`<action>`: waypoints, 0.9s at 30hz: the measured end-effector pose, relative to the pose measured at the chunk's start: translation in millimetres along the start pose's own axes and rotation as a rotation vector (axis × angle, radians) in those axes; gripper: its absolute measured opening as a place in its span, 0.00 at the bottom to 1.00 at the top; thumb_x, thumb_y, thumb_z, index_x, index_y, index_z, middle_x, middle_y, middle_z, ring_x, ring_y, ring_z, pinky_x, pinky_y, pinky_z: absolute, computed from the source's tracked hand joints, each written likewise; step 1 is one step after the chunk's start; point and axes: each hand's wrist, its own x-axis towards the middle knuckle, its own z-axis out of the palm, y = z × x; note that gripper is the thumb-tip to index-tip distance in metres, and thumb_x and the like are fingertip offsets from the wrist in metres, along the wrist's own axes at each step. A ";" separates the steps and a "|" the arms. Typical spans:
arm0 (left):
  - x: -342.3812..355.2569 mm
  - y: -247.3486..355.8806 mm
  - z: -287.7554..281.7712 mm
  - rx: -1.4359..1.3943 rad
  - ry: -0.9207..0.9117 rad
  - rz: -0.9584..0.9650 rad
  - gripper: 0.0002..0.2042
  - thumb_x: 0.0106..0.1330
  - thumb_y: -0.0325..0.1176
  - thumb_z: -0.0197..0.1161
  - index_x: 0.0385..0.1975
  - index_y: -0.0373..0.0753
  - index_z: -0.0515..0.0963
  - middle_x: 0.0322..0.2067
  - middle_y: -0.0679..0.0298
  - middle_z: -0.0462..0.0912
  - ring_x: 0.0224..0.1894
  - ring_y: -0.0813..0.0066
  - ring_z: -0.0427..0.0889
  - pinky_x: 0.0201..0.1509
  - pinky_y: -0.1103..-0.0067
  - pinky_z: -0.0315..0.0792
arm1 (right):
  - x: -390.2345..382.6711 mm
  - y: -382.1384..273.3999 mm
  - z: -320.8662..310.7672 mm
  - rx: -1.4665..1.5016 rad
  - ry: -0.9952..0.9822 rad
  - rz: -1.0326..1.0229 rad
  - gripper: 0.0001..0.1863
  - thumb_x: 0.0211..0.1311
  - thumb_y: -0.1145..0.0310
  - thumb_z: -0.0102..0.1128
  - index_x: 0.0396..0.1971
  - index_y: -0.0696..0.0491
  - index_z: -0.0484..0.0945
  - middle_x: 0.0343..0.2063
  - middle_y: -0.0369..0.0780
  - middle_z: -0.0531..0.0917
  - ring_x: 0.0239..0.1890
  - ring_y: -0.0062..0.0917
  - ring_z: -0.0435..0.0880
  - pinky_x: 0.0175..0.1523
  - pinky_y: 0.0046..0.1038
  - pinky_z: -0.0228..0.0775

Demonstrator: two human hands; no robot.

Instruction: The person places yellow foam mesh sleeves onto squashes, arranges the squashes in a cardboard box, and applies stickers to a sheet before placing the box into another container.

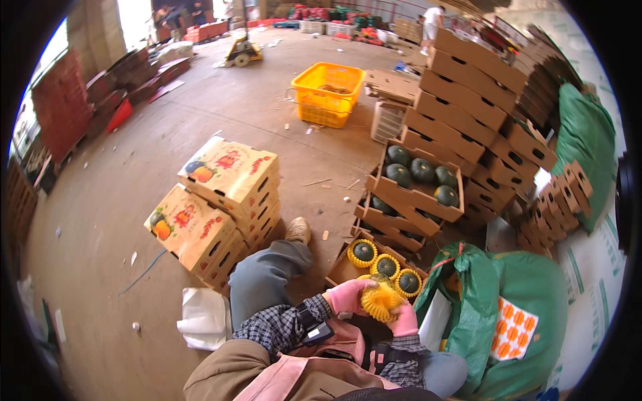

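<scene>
My left hand (348, 296), in a pink glove, grips a yellow foam net sleeve (381, 304) from its left side. On the sleeve's right side, my right hand (404, 319), also in pink, has its fingers closed on it. The sleeve is bunched and rounded; whether a squash sits inside I cannot tell. Just beyond my hands, a low cardboard box (339, 273) holds several dark green squashes in yellow foam nets, among them one squash (364, 251) at the left. Part of this box is hidden behind my hands.
Behind it, stacked boxes hold bare green squashes (422, 170). Tall stacked cartons (461, 93) stand further back. A green sack (528, 301) is at my right, closed printed boxes (234, 170) at my left. A yellow basket (328, 93) stands ahead.
</scene>
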 end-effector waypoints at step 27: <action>0.5 3.9 -5.1 0.152 -0.172 0.114 0.16 0.62 0.39 0.61 0.43 0.31 0.76 0.41 0.58 0.81 0.45 0.67 0.79 0.52 0.71 0.73 | -73.8 10.1 33.2 0.166 -0.413 0.269 0.29 0.59 0.58 0.57 0.54 0.62 0.67 0.50 0.42 0.76 0.53 0.31 0.75 0.59 0.31 0.67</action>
